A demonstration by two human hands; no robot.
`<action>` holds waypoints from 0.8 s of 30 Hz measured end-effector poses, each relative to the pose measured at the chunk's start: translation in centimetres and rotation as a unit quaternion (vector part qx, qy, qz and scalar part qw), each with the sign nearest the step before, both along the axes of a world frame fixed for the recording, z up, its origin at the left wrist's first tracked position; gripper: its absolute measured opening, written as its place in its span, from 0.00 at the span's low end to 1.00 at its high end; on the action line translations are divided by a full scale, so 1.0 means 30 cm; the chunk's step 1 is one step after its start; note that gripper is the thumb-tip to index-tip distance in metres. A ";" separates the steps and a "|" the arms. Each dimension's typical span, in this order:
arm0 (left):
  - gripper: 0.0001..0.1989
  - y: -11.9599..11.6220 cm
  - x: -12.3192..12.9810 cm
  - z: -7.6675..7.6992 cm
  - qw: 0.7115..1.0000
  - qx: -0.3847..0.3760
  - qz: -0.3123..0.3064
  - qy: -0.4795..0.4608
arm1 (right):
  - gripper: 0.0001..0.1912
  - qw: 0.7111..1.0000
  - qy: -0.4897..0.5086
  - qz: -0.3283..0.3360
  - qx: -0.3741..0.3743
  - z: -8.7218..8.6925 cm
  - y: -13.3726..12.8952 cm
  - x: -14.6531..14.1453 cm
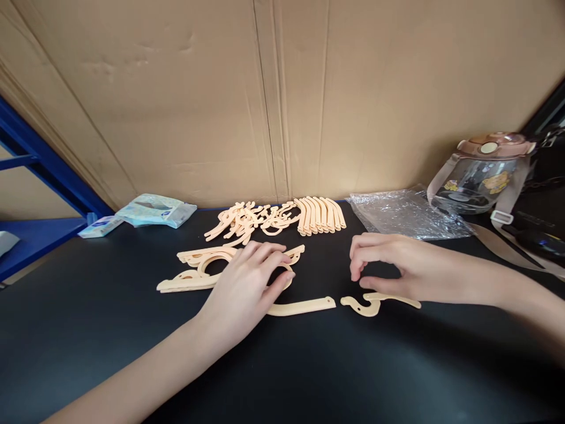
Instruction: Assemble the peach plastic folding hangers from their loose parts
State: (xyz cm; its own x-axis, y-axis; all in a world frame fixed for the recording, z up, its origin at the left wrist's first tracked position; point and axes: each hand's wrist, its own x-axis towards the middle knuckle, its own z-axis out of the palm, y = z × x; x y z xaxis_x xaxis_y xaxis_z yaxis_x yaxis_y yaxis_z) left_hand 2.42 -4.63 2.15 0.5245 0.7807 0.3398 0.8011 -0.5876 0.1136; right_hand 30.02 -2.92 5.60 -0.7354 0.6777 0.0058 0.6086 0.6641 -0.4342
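Note:
My left hand [249, 280] is over a group of beige plastic folding hangers [188, 284], fingers apart and partly hiding them; I cannot tell whether it presses on them. Just below its thumb, a loose hanger arm [304, 306] lies on the black table, one end hidden by the hand. My right hand [384, 265] hovers above a hanger hook [364, 306] and a slim beige piece [399, 299] that reaches right from it. Its fingers are curled, with a gap to the thumb and nothing visible between them.
Behind the hands lie a jumble of hooks and small parts [247, 221] and a row of hanger arms [320, 215]. A clear plastic bag [406, 212] and a strapped water bottle [481, 182] stand at right. Tissue packs [154, 211] lie at left, before a cardboard wall [198, 106].

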 end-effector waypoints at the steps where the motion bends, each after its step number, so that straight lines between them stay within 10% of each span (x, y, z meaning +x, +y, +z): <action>1: 0.10 -0.014 0.010 0.006 1.000 -0.008 -0.022 0.001 | 0.05 1.000 -0.014 -0.010 0.002 0.011 -0.007 0.003; 11: 0.05 -0.042 0.105 -0.006 0.979 -0.090 -0.180 0.034 | 0.09 0.999 0.010 0.037 -0.017 -0.054 -0.050 -0.036; 24: 0.03 -0.048 0.079 -0.028 0.956 -0.233 -0.149 -0.103 | 0.10 0.961 0.194 -0.030 -0.195 -0.088 -0.055 -0.043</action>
State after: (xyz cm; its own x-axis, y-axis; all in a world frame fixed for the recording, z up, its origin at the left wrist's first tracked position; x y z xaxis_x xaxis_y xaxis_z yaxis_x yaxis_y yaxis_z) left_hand 4.79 -6.08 1.29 0.7066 0.6987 0.1117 0.5390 -0.6338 0.5548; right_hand 28.73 -4.57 2.97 -0.6885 0.7252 0.0089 0.3823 0.3732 -0.8453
